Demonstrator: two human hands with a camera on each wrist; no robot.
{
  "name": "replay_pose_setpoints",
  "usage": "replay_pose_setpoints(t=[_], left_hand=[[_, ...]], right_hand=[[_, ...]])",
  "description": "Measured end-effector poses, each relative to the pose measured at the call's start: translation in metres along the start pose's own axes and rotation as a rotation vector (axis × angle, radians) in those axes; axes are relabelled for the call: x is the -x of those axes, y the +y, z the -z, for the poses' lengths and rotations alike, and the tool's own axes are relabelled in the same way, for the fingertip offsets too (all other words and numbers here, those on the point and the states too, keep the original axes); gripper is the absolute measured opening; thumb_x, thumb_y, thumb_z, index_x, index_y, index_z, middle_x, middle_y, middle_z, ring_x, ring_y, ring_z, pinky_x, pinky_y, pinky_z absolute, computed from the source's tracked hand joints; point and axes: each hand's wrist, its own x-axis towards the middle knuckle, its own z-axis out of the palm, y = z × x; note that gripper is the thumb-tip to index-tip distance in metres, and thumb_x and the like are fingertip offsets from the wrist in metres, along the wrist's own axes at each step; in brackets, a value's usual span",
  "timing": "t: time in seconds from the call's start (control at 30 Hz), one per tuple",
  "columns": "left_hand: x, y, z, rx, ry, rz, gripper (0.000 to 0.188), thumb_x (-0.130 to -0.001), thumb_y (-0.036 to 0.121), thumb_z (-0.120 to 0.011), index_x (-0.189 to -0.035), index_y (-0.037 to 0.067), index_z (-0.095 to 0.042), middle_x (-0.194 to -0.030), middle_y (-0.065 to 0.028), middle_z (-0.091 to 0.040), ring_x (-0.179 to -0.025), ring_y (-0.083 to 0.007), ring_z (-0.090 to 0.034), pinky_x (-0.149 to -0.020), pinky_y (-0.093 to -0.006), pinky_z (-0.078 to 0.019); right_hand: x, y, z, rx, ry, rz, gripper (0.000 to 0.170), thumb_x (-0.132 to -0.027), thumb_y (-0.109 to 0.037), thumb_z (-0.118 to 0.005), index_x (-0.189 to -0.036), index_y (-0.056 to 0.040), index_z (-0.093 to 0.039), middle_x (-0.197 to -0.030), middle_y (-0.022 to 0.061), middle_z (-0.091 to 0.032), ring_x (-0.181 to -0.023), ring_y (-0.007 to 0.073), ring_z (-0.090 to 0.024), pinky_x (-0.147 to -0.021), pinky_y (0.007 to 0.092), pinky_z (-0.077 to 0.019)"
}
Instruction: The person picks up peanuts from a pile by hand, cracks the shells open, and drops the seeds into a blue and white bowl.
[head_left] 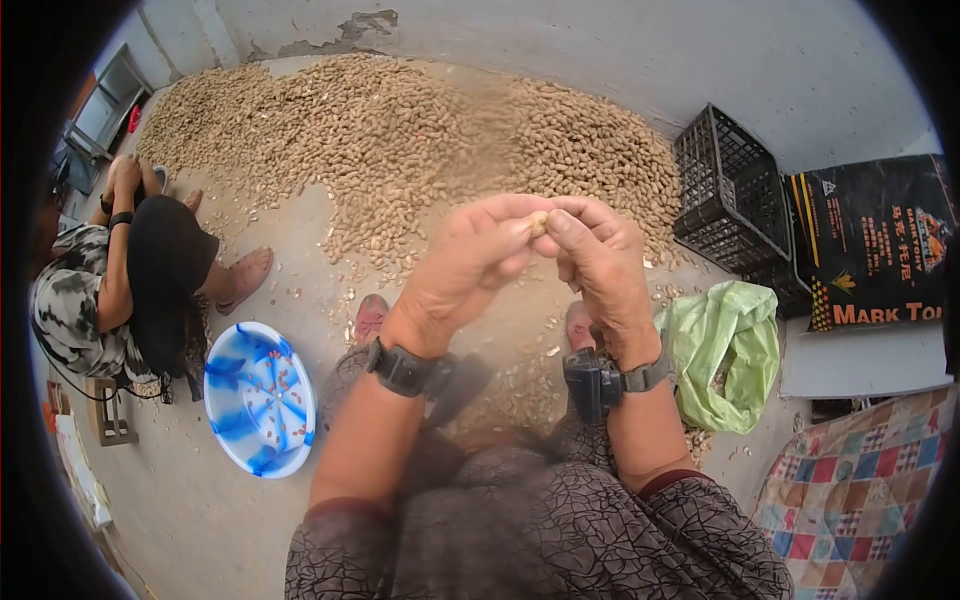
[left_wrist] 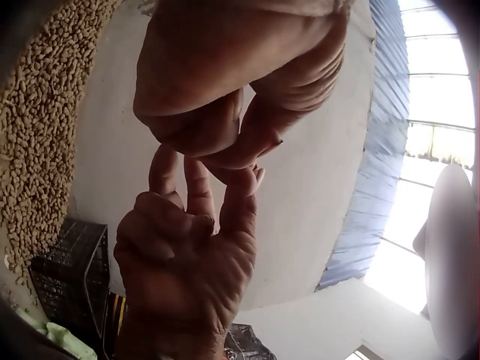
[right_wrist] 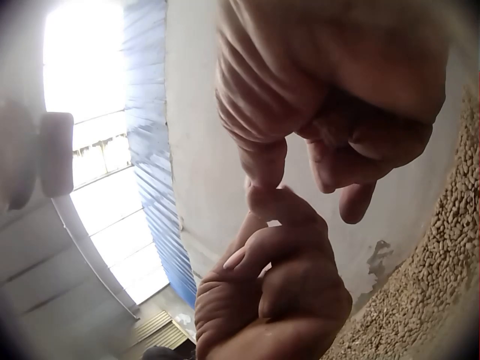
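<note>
A peanut [head_left: 539,223] is pinched between the thumbs and fingertips of both hands, raised in front of the body in the head view. The left hand [head_left: 465,262] grips it from the left, the right hand [head_left: 607,270] from the right. In the left wrist view the left hand [left_wrist: 240,75] is above and the right hand [left_wrist: 184,262] below, fingertips meeting. The right wrist view has the right hand [right_wrist: 337,90] above the left hand [right_wrist: 277,292]; the peanut is hidden by fingers there.
Beyond the hands spreads a peanut pile [head_left: 400,130]. At left are a blue-white basin [head_left: 217,400] holding some kernels and a seated person [head_left: 110,270]. At right are a green bag [head_left: 700,350], a black crate [head_left: 730,190], a black sack [head_left: 880,240] and a patchwork cloth [head_left: 860,490].
</note>
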Motion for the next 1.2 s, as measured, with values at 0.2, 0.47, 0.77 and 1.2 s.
replay_pose_setpoints(t=[0.2, 0.47, 0.77, 1.2], left_hand=[[0.002, 0.002, -0.012, -0.120, 0.022, 0.068, 0.031, -0.090, 0.011, -0.053, -0.116, -0.005, -0.055, -0.079, 0.0027, -0.058, -0.058, 0.0002, -0.042, -0.049, -0.0124, -0.0300], [0.001, -0.002, -0.009, -0.188, 0.050, 0.075, 0.025, -0.091, 0.010, -0.053, -0.111, -0.005, -0.055, -0.077, 0.0028, -0.057, -0.055, 0.0002, -0.044, -0.046, -0.0141, -0.0307], [0.001, -0.014, -0.011, -0.154, 0.070, -0.023, 0.028, -0.091, 0.009, -0.051, -0.115, -0.005, -0.054, -0.077, 0.0045, -0.056, -0.056, 0.0006, -0.039, -0.051, -0.0141, -0.0317], [0.007, -0.017, -0.020, -0.463, 0.003, -0.142, 0.036, -0.089, 0.011, -0.053, -0.120, -0.007, -0.053, -0.082, 0.0002, -0.061, -0.060, 0.0013, -0.043, -0.050, -0.0148, -0.0310]], right_hand=[[0.002, 0.001, -0.001, -0.035, -0.115, -0.077, 0.029, -0.082, -0.022, -0.064, -0.100, 0.0012, -0.063, -0.070, -0.0005, -0.060, -0.052, 0.0019, -0.046, -0.044, 0.0154, -0.0347], [-0.001, 0.007, 0.006, -0.091, -0.167, -0.170, 0.031, -0.080, -0.022, -0.066, -0.100, 0.0001, -0.063, -0.068, -0.0014, -0.057, -0.052, 0.0026, -0.044, -0.044, 0.0156, -0.0315], [0.002, 0.001, 0.005, -0.109, -0.175, -0.155, 0.030, -0.078, -0.018, -0.069, -0.099, 0.0015, -0.062, -0.069, -0.0018, -0.056, -0.051, 0.0019, -0.043, -0.044, 0.0151, -0.0311], [0.008, 0.002, 0.002, -0.254, -0.123, -0.214, 0.019, -0.080, -0.017, -0.067, -0.086, 0.0005, -0.063, -0.067, 0.0010, -0.057, -0.050, 0.0050, -0.047, -0.044, 0.0176, -0.0333]])
